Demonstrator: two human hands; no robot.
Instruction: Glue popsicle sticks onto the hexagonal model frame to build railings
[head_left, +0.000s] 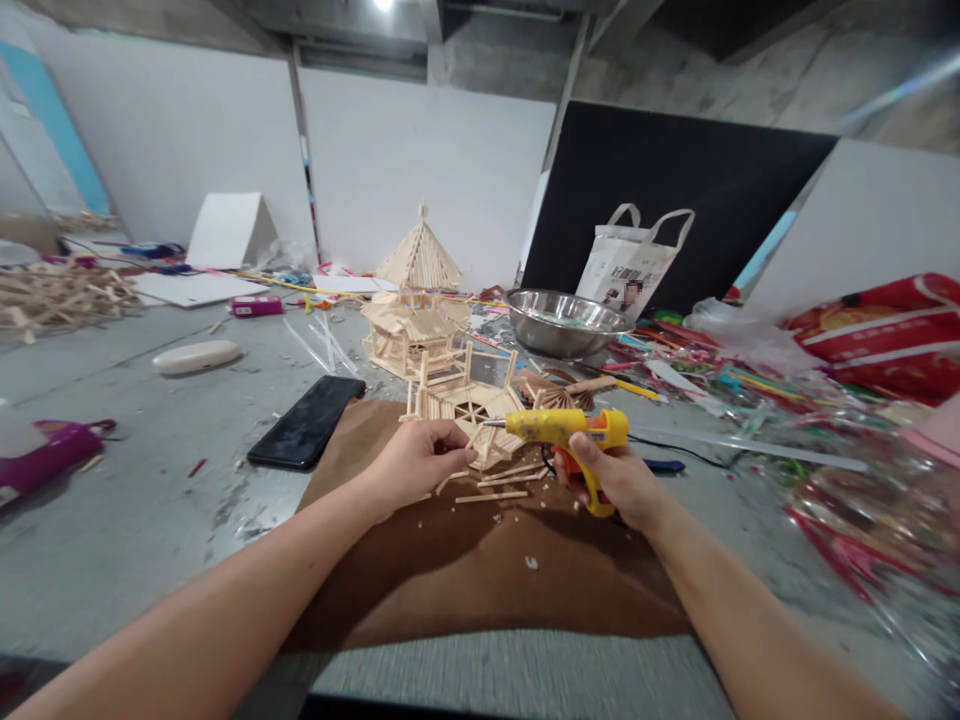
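At far edge of brown sheet [525, 600], stick frame [439, 406] is set. Small stick [473, 437] is pinched in left grip [416, 460]; glue gun [544, 427] is grasped in right grip [615, 478], nozzle [496, 423] near left fingertips [462, 457]. Gluing seems in hand; steady bead judged needed next. Behind, tiered stick pavilion [416, 318] is stood; phone [307, 422] laid left, on bench [187, 420].

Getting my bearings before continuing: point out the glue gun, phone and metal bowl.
Glue gun [561, 427], head view: yellow body.
Phone [306, 425], head view: dark screen.
Metal bowl [556, 342], head view: outer wall.
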